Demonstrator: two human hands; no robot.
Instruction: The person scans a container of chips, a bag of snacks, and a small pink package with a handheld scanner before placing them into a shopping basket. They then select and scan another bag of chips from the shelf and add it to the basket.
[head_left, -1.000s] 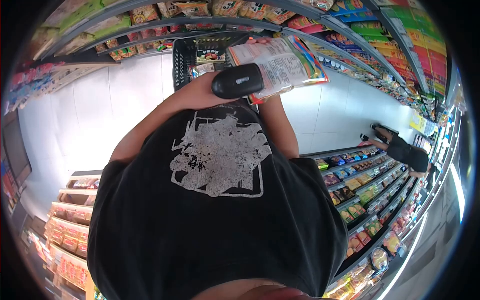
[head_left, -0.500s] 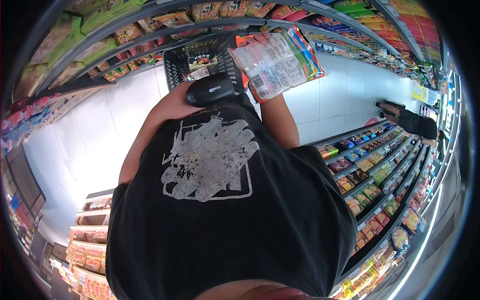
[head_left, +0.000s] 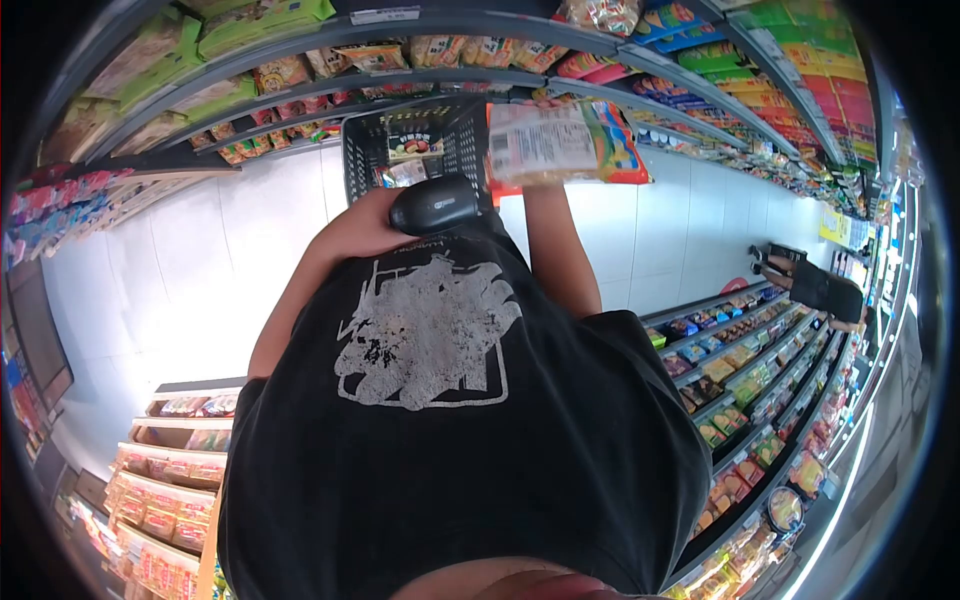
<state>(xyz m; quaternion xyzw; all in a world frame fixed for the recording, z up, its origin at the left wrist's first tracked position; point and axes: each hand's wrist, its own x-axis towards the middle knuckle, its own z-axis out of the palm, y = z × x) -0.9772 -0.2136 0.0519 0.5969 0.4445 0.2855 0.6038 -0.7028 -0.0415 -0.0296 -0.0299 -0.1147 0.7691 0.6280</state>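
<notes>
Shelves (head_left: 480,28) surround the bag (head_left: 545,140), just levelled, gripped firmly by the right hand (head_left: 548,100). What the left hand (head_left: 380,215) grips, I cannot tell.

Shiny red-edged packet (head_left: 562,145), printed panel showing, held beside the black basket (head_left: 466,150)

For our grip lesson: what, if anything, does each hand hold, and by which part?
The right hand holds a snack bag by its far edge. At the left hand, a black device hides any hold.
</notes>
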